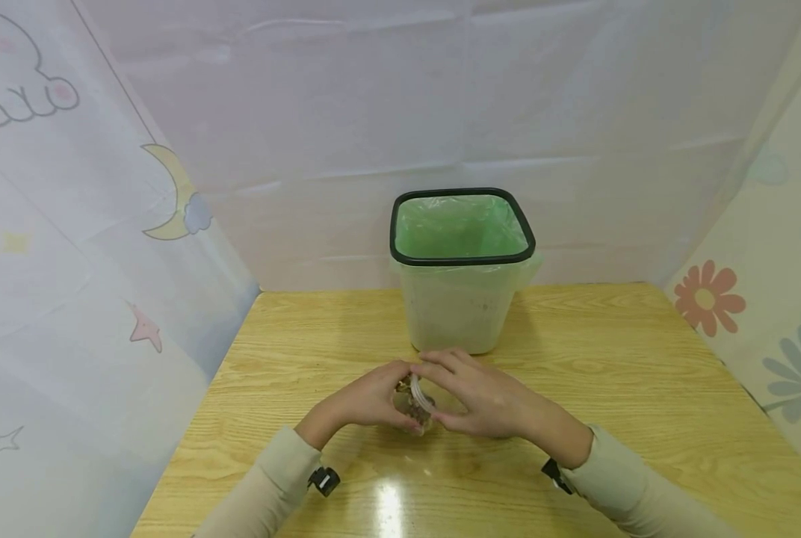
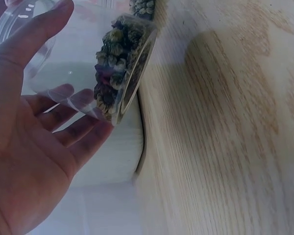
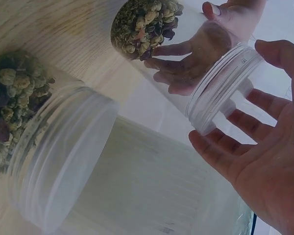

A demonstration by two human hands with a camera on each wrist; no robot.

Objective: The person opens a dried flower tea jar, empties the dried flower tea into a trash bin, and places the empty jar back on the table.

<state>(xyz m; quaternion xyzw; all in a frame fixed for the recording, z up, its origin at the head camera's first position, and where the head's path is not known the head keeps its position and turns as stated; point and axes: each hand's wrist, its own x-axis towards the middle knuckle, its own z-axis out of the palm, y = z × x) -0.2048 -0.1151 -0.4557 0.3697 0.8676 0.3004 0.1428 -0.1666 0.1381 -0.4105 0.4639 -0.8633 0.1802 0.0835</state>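
Observation:
A clear plastic jar (image 3: 183,63) with dried flower buds (image 2: 115,63) at its bottom is held tilted between both hands. My left hand (image 1: 373,396) grips its side, the thumb on one side and the fingers spread round the other. My right hand (image 1: 481,396) holds the clear ridged screw lid (image 3: 225,83) at the jar's mouth, thumb and fingertips at opposite edges. A second clear jar (image 3: 39,132) of dried buds, with a whitish cap, shows large in the right wrist view; in the head view the right hand hides it.
Just behind the hands a pale bin (image 1: 457,314) with a black rim and green liner bag stands on the wood-grain table (image 1: 595,373). Patterned cloth (image 1: 347,112) hangs at the back and both sides. A black strap mount (image 1: 324,480) is on the left wrist.

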